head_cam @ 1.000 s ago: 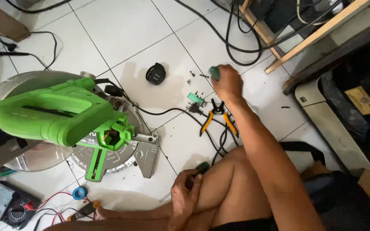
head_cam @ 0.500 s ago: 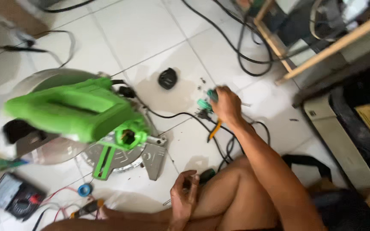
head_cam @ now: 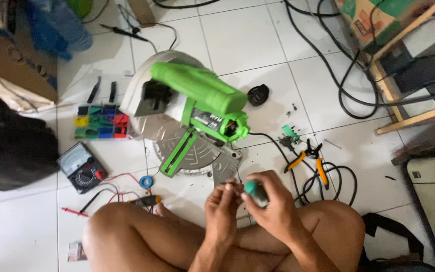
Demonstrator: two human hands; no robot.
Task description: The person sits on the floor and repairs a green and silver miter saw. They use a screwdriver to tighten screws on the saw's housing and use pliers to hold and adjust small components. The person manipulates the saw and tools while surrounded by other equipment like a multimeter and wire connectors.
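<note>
Screwdriver (head_cam: 254, 189) with a teal-green handle sits low in the centre of the frame, wrapped in the curled fingers of the right hand (head_cam: 273, 204), just above the person's crossed bare legs (head_cam: 142, 239). The left hand (head_cam: 222, 209) meets it from the left, its fingertips pinched together against the tool's tip end; what small part they may be pinching cannot be made out.

Just above the hands, in the middle of the frame, a bright green mitre saw (head_cam: 192, 116) rests on the white tiled floor (head_cam: 247, 40), its round metal base turned toward the person. A black cord (head_cam: 328, 176) runs from the saw toward the lower right and loops beside orange-handled pliers (head_cam: 310, 161), which lie on the tiles right of centre. A small green part (head_cam: 291, 132) lies just above the pliers, and a round black cap (head_cam: 258, 94) lies near the saw's upper right side.

Left of the legs, an analogue multimeter (head_cam: 81, 174) lies with its red and black leads trailing across the floor, near a small blue ring of tape (head_cam: 146, 182). Above the meter, at centre left, sits an open case of coloured pieces (head_cam: 100, 122). Thick black cables (head_cam: 338, 75) curl at the upper right beside a wooden frame (head_cam: 409, 75), and a cardboard box (head_cam: 11, 55) fills the upper left corner.
</note>
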